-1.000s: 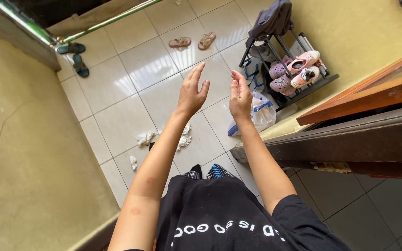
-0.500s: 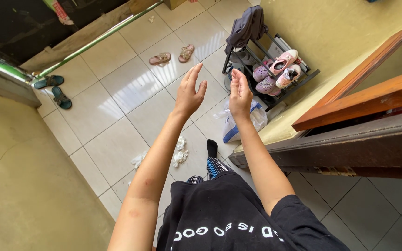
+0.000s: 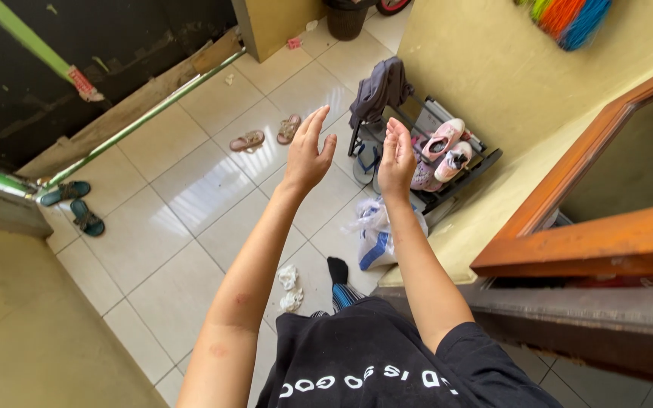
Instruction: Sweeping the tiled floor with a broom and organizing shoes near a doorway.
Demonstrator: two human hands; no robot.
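At about nine o'clock a pair of dark green sandals (image 3: pixel 75 205) lay on the white tiled floor (image 3: pixel 190 196), close to the low wall. Toward eleven o'clock a pair of tan sandals (image 3: pixel 268 134) sat side by side on the tiles. Near the centre the left hand (image 3: pixel 306 155) was raised in the air, palm turned toward the other hand, its fingers (image 3: pixel 313 121) straight and slightly spread, clamped on nothing. Just beside it, a narrow gap apart, the right hand (image 3: pixel 397 159) stood upright too — fingers held together and extended, empty. Below the hands, toward six o'clock, crumpled white paper scraps (image 3: pixel 289 287) lay on the floor next to a foot in a dark sock (image 3: pixel 337 270). Right of that a white and blue plastic bag (image 3: pixel 376 234) rested against the yellow wall's base. At about one o'clock a black shoe rack (image 3: pixel 459 170) held pink shoes (image 3: pixel 445 143), with a grey garment (image 3: pixel 378 88) draped over its far end — all well below the raised hands.
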